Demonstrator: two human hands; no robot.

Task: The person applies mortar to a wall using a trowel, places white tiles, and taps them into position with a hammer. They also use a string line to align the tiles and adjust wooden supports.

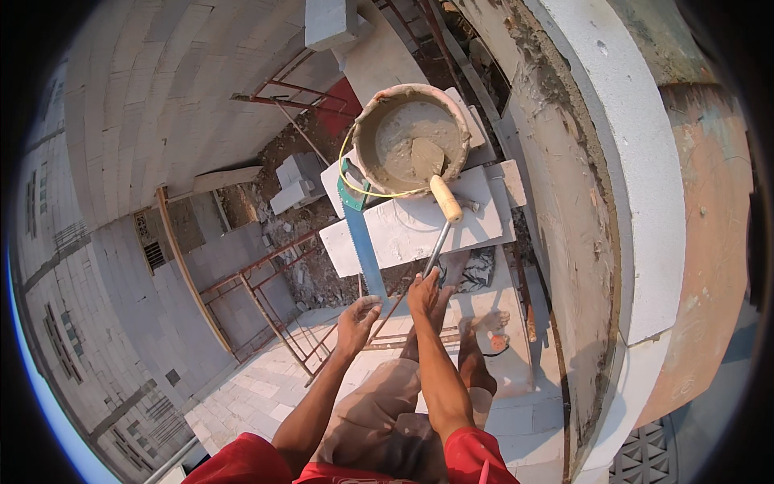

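My right hand (424,292) is closed around the lower end of a thin metal tool shaft (438,248). The shaft runs up toward the wooden handle (446,198) of a trowel. The trowel's blade (425,156) rests in wet grey mortar inside a round bucket (364,153). The bucket stands on white blocks (411,226) in front of me. My left hand (358,316) is open with fingers spread, holding nothing. It hovers just below the tip of a blue-bladed handsaw (364,246) lying across the blocks.
A curved wall (637,185) of white blocks with rough mortar rises on the right. My bare feet (484,324) stand on a narrow white platform. Red scaffold bars (266,302), rubble and loose blocks (294,181) lie far below on the left. A yellow cord (348,179) loops beside the bucket.
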